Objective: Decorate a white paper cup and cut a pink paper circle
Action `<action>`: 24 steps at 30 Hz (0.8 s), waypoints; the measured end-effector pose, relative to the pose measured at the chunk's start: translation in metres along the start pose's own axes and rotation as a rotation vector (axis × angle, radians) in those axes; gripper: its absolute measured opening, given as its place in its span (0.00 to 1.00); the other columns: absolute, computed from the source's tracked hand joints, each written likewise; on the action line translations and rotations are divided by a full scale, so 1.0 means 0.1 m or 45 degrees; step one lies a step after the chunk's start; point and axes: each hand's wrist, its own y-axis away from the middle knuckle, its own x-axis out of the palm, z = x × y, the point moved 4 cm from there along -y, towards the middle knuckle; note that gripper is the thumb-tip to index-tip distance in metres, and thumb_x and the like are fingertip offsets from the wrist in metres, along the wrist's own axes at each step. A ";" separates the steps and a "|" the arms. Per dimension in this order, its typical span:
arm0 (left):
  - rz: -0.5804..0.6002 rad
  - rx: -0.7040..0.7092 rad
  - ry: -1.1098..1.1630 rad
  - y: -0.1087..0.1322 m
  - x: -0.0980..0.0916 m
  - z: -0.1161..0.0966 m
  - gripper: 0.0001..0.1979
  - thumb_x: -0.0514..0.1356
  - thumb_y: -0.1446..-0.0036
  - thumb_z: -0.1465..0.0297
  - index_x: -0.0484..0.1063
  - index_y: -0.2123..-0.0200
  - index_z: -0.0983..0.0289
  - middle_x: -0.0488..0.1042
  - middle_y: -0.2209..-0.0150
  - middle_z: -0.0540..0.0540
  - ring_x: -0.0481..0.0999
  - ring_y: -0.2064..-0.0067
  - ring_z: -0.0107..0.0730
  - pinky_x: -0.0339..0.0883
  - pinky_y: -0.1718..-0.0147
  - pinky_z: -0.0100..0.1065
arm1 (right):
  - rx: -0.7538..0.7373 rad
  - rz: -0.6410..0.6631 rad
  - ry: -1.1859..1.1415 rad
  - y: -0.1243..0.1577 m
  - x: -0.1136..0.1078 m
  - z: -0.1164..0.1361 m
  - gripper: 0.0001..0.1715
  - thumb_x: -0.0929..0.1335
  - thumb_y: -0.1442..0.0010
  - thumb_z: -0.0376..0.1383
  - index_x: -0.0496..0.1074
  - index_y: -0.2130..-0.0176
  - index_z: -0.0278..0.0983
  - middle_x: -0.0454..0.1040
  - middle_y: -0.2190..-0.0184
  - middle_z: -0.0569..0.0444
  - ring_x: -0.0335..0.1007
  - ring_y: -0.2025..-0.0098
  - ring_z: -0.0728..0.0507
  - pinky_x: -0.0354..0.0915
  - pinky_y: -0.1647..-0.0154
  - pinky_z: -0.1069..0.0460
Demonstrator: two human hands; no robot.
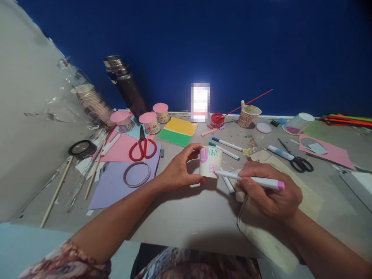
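My left hand point(178, 168) grips a small white paper cup point(210, 161) turned upside down, marked with green scribbles and pink shapes. My right hand point(270, 192) holds a white marker with a pink end point(251, 179) like a pen. Its tip touches the cup's lower right side near a small pink window drawing. My right wrist rests on a beige cloth point(290, 209). Both hands are over the middle of the grey table point(188, 217).
Three decorated cups with pink lids point(149, 123), red scissors point(143, 149), a tape ring point(136, 174) and coloured paper sheets point(178, 131) lie to the left. Loose markers point(226, 144), black scissors point(299, 162), paint cups point(248, 115) and pink paper point(331, 151) lie right. A dark flask point(124, 85) stands behind.
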 end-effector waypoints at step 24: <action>0.052 0.116 -0.124 0.02 0.04 0.00 0.40 0.70 0.53 0.77 0.66 0.36 0.58 0.73 0.35 0.61 0.74 0.33 0.52 0.66 0.32 0.53 | -0.037 0.010 0.022 0.03 0.04 -0.05 0.08 0.71 0.34 0.28 0.77 0.58 0.41 0.82 0.70 0.57 0.79 0.72 0.47 0.70 0.70 0.53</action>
